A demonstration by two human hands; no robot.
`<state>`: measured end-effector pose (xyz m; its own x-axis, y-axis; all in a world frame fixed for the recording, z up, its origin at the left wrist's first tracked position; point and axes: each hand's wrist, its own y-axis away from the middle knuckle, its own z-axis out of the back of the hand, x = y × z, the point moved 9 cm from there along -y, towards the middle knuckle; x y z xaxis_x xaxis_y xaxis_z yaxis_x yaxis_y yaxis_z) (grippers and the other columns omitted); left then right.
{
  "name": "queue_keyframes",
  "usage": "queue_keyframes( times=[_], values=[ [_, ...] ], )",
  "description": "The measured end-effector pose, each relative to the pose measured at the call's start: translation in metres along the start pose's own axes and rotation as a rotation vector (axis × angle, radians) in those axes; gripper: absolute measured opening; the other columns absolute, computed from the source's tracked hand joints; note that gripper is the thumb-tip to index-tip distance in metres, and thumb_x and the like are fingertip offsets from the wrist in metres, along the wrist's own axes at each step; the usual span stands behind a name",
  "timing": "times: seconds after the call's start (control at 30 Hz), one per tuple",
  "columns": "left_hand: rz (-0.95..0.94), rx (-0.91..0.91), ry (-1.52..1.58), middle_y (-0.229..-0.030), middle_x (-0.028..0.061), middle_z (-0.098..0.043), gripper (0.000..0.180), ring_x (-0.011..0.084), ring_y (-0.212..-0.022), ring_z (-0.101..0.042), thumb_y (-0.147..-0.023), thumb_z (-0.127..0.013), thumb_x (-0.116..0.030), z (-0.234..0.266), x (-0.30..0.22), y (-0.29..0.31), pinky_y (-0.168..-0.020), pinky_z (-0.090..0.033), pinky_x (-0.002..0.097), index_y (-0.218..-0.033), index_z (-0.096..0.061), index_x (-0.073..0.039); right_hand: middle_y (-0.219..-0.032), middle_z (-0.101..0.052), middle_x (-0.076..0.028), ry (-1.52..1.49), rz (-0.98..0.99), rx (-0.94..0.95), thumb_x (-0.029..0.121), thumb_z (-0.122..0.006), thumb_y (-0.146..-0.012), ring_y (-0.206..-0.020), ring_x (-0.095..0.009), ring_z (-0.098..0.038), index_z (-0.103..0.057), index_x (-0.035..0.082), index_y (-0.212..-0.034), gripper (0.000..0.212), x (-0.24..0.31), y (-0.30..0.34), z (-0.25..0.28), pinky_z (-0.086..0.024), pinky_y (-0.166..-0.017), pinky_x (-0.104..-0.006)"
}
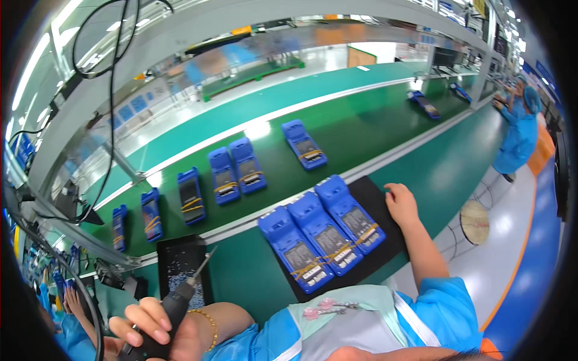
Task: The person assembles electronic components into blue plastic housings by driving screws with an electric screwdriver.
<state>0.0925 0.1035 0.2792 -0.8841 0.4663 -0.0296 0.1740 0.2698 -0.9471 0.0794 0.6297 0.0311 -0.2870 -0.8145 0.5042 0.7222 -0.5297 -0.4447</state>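
Observation:
In my left hand (pixel 159 331), at the lower left, is a black electric screwdriver (pixel 177 304), its fingers wrapped round the body. The thin metal bit points up and away, over a black parts tray (pixel 180 246) holding many small screws. My right hand (pixel 400 203) lies by the right edge of a black mat (pixel 380 207), fingers apart, holding nothing. Three blue handheld devices (pixel 328 240) lie side by side on the mat, between my hands. Yellow rubber bands (pixel 308 269) cross their lower ends, and dark battery-like blocks show in their backs.
A green conveyor belt (pixel 355 129) runs beyond the bench, carrying several more blue devices (pixel 245 165). Grey frame posts (pixel 111 159) and hanging black cables (pixel 111 108) stand at the left. A person in blue (pixel 518 135) is at the far right; another person's hand (pixel 73 301) shows lower left.

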Motion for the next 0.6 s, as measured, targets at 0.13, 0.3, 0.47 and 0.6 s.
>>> queue_keyframes(
  times=[0.13,0.3,0.47,0.6],
  values=[
    [0.041,0.058,0.078,-0.112,0.0146,-0.058,0.05,0.024,-0.074,-0.05,-0.089,-0.063,-0.013,0.001,0.002,-0.004,-0.063,-0.039,0.0376,-0.131,-0.038,-0.01,-0.093,-0.064,-0.013,0.099,0.014,0.026,0.012,-0.059,-0.084,-0.087,-0.033,-0.064,-0.068,0.008,-0.101,0.02,0.007,0.003,0.001,-0.052,-0.079,-0.0417],
    [0.047,0.059,0.087,-0.114,0.0131,-0.057,0.048,0.0232,-0.08,-0.049,-0.09,-0.062,-0.01,-0.006,0.008,-0.003,-0.067,-0.04,0.0379,-0.134,-0.043,-0.01,-0.089,-0.064,-0.013,0.232,0.097,-0.008,0.014,-0.061,-0.082,-0.085,-0.033,-0.064,-0.067,0.008,-0.096,0.017,0.019,0.006,-0.001,-0.053,-0.073,-0.0429],
    [0.076,0.094,0.021,-0.118,0.0136,-0.057,0.048,0.0228,-0.079,-0.049,-0.095,-0.058,-0.016,-0.004,0.007,0.002,-0.066,-0.04,0.0392,-0.138,-0.038,-0.014,-0.088,-0.062,-0.013,0.256,0.069,0.032,0.013,-0.06,-0.082,-0.086,-0.032,-0.065,-0.066,0.007,-0.093,0.014,0.016,0.012,-0.005,-0.054,-0.074,-0.0428],
    [0.081,0.096,0.026,-0.118,0.0157,-0.057,0.05,0.0278,-0.083,-0.051,-0.095,-0.056,-0.013,0.002,0.011,0.002,-0.067,-0.041,0.0427,-0.14,-0.035,-0.013,-0.087,-0.062,-0.011,0.229,0.073,0.044,0.016,-0.06,-0.086,-0.086,-0.029,-0.064,-0.069,0.009,-0.099,0.018,0.017,0.014,0.0,-0.053,-0.075,-0.041]
  ],
)
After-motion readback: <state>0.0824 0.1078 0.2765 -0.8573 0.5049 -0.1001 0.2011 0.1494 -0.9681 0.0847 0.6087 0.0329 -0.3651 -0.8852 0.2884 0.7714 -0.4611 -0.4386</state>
